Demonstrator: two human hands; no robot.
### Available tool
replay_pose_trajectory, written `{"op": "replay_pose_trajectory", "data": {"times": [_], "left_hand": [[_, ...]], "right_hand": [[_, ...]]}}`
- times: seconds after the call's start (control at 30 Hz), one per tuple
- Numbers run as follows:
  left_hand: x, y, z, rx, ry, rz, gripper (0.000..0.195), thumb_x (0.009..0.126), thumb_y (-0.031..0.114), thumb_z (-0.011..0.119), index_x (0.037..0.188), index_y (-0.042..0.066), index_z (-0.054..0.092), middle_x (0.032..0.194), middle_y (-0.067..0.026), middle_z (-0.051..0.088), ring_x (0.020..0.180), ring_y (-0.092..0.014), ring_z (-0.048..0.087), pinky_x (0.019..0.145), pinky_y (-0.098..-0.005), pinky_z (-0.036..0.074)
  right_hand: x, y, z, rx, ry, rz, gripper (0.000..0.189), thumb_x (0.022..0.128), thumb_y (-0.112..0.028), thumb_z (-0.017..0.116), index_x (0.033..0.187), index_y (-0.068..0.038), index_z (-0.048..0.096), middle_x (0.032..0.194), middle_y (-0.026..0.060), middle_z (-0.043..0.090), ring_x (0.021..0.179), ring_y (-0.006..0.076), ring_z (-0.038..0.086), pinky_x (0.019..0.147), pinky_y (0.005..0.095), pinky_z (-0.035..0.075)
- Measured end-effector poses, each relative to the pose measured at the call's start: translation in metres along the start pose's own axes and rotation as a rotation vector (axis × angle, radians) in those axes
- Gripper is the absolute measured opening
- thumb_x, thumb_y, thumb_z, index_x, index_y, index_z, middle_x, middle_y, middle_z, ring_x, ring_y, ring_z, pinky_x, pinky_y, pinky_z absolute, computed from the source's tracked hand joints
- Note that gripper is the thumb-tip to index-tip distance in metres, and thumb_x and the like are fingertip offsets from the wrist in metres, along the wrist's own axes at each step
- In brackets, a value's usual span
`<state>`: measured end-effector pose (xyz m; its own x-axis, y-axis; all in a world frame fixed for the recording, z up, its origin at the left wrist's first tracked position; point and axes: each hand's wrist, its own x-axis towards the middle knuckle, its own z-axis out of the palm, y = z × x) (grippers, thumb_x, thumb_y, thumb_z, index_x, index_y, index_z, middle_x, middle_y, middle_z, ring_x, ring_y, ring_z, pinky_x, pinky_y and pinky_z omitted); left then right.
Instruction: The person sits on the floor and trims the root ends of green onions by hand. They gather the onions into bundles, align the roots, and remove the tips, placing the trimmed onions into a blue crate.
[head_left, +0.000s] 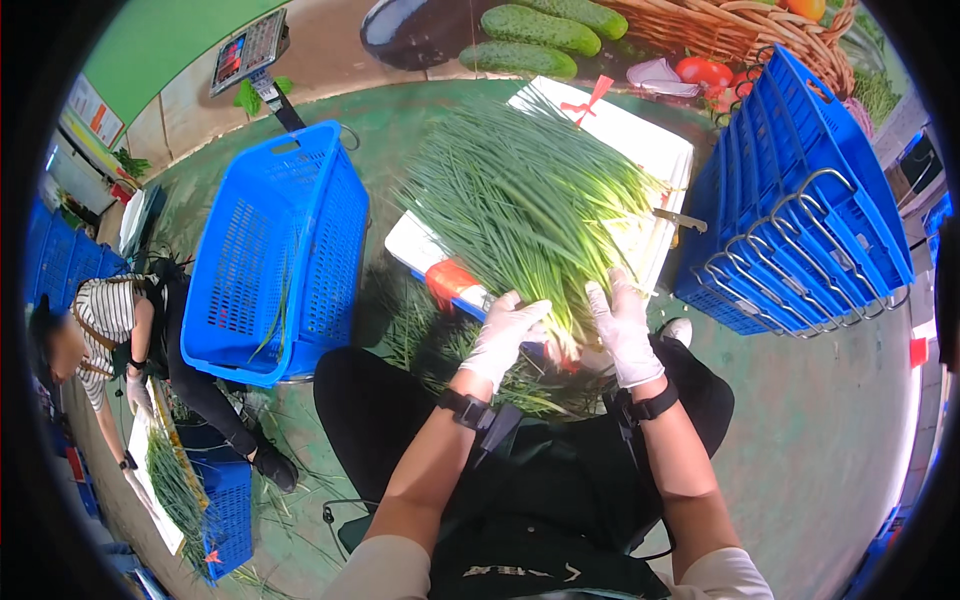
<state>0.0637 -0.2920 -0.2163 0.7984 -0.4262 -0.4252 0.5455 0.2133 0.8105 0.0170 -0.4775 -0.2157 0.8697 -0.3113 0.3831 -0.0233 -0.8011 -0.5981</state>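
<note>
A large heap of long green chives or thin scallions (517, 195) lies across a white board (660, 150), its pale root ends to the right and towards me. My left hand (507, 337), in a white glove, rests at the left side of the near stems, fingers apart. On their right side is my right hand (624, 327), gloved too, fingers spread and touching the pale stems. Whether either hand grips any stems cannot be told. A knife (681, 220) lies at the board's right edge. Red ties (589, 103) show at the board's top, and an orange-red wrapping (448, 283) at its left corner.
An upright blue crate (274, 255) with a few loose leaves stands left, below a scale display (250, 51). Stacked blue crates (802, 217) with metal handles stand right. Loose greens (412, 322) lie beneath the board. A co-worker (120, 322) bends over other greens at far left.
</note>
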Motion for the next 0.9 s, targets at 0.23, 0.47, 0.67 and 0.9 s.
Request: {"op": "replay_pose_trajectory", "data": {"times": [0.23,0.47,0.67,0.9], "left_hand": [[-0.004,-0.032,0.008,0.333,0.202,0.187,0.039,0.086,0.005,0.065,0.121,-0.008,0.051,0.112,-0.0135,0.062,0.086,-0.016,0.063,0.076,-0.0233,0.052],[-0.035,-0.015,0.011,0.085,-0.079,0.156,0.035,0.098,0.018,0.051,0.129,0.001,0.05,0.107,-0.0075,0.063,0.09,-0.015,0.06,0.074,-0.0293,0.053],[-0.05,0.001,0.012,-0.193,-0.34,-0.234,0.021,0.095,0.023,0.058,0.102,0.003,0.059,0.074,-0.0034,0.057,0.062,-0.017,0.059,0.054,-0.0294,0.051],[-0.071,-0.01,-0.011,-0.289,-0.341,-0.119,0.039,0.094,0.014,0.057,0.13,-0.001,0.05,0.108,-0.0151,0.066,0.094,-0.022,0.066,0.081,-0.0346,0.054]], "right_hand": [[0.004,-0.015,-0.027,-0.3,-0.052,-0.078,0.038,0.088,-0.023,0.061,0.116,0.002,0.055,0.089,0.0228,0.064,0.079,0.0407,0.062,0.071,0.0479,0.05],[-0.009,-0.045,-0.051,0.929,-0.096,0.489,0.028,0.097,-0.018,0.054,0.116,0.003,0.054,0.09,0.011,0.065,0.069,0.0171,0.062,0.057,0.0253,0.049],[-0.075,-0.083,-0.025,1.56,-0.446,0.872,0.023,0.1,-0.024,0.049,0.106,-0.004,0.057,0.085,0.0078,0.064,0.069,0.0163,0.062,0.058,0.0279,0.051],[-0.079,-0.089,-0.053,0.077,-0.461,0.053,0.034,0.087,-0.04,0.063,0.083,-0.006,0.065,0.072,0.0158,0.064,0.071,0.0331,0.065,0.064,0.0394,0.051]]}}
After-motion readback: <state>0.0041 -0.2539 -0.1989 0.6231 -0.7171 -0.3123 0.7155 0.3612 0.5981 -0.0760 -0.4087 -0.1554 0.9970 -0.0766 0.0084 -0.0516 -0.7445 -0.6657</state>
